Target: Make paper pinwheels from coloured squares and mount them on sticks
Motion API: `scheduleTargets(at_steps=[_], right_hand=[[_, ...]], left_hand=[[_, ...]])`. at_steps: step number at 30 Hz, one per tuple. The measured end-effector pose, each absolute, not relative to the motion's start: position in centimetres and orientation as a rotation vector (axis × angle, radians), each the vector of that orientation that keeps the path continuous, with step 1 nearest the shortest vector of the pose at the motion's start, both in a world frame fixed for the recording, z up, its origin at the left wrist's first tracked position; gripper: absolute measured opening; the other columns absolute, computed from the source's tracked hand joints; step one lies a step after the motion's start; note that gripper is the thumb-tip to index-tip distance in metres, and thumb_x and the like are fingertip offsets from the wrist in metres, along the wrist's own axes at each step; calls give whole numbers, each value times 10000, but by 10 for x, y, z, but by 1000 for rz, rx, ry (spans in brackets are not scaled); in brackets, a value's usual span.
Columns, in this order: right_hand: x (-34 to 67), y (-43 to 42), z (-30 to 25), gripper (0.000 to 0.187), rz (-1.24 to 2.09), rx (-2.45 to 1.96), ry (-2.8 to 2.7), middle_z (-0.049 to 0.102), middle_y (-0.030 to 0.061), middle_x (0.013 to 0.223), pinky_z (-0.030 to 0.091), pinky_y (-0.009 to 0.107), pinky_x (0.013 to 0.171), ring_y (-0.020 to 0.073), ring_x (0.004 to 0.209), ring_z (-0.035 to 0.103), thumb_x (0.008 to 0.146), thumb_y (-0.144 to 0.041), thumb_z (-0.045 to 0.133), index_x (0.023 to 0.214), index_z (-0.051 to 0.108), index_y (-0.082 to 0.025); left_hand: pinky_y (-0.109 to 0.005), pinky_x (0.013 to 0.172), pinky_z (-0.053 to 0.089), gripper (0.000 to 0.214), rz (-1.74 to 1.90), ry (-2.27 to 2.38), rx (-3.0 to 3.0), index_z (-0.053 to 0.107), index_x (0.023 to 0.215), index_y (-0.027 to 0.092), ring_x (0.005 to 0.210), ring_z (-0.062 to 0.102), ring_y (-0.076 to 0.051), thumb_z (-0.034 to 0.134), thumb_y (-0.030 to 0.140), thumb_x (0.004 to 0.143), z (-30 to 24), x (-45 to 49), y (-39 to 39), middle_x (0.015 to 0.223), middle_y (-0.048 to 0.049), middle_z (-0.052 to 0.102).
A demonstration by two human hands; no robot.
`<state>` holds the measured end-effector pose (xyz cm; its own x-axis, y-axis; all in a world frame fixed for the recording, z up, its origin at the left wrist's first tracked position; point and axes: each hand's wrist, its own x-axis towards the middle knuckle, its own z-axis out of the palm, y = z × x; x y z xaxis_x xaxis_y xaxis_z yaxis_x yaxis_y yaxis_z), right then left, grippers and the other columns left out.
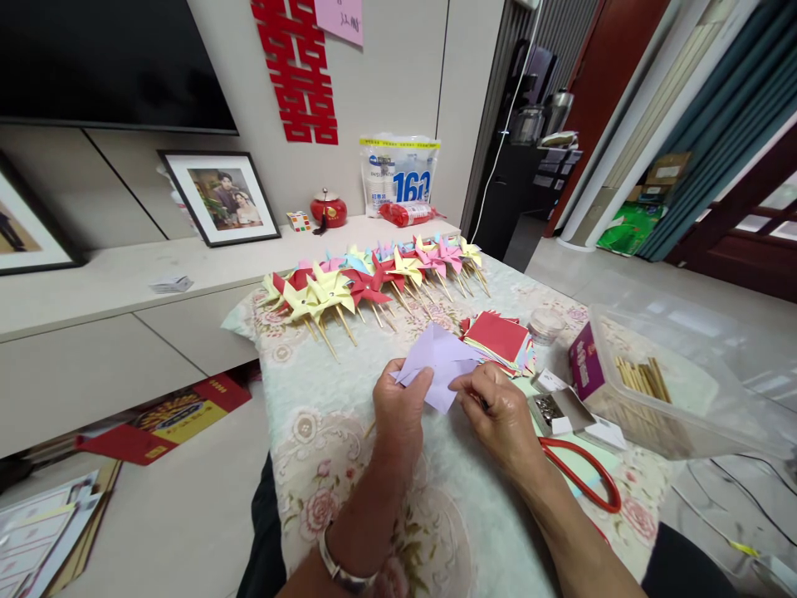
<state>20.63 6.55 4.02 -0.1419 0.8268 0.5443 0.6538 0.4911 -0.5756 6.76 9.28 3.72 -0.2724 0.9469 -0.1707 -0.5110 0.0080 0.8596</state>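
Observation:
Both my hands hold a lilac paper square [441, 359] with folded corners, just above the flowered tablecloth [324, 448]. My left hand [398, 407] pinches its left edge, thumb on top. My right hand [498, 411] pinches its right lower edge, fingers curled. Behind the paper lies a row of finished paper pinwheels [367, 282] on wooden sticks, in yellow, red, pink and blue. A stack of coloured paper squares [498, 339], red on top, lies right of the lilac sheet.
Red-handled scissors [582, 473] lie by my right wrist. A small open box of pins [554, 411], a round clear tub [546, 324], a purple box [585, 365] and a clear plastic bin with wooden sticks [644, 378] stand at the right. A low cabinet [124, 291] with framed photos runs behind.

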Motion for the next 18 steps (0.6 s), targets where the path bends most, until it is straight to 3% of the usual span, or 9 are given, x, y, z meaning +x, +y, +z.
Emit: scheduleTargets(at_steps=[5, 11, 18], right_hand=[[204, 63, 44, 259, 290, -1221, -1876, 585, 38, 816, 439, 310, 685, 196, 793, 566, 860, -43, 517, 942, 702, -204], [203, 61, 48, 157, 311, -1218, -1860, 599, 36, 812, 443, 309, 699, 194, 792, 575, 866, -88, 603, 938, 702, -187], [202, 62, 46, 203, 299, -1121, -1963, 594, 48, 827, 451, 301, 712, 195, 816, 581, 909, -63, 554, 928, 705, -197]], left_hand=[[-234, 561, 438, 308, 1577, 1086, 572, 627, 809, 131, 541, 538, -106, 797, 228, 572, 34, 66, 94, 623, 38, 629], [-221, 536, 418, 288, 1580, 1127, 587, 625, 793, 132, 517, 509, -93, 787, 234, 578, 32, 65, 95, 594, 52, 607], [-257, 604, 463, 350, 1538, 1035, 526, 635, 864, 129, 604, 594, -137, 806, 225, 573, 32, 69, 93, 680, 12, 670]])
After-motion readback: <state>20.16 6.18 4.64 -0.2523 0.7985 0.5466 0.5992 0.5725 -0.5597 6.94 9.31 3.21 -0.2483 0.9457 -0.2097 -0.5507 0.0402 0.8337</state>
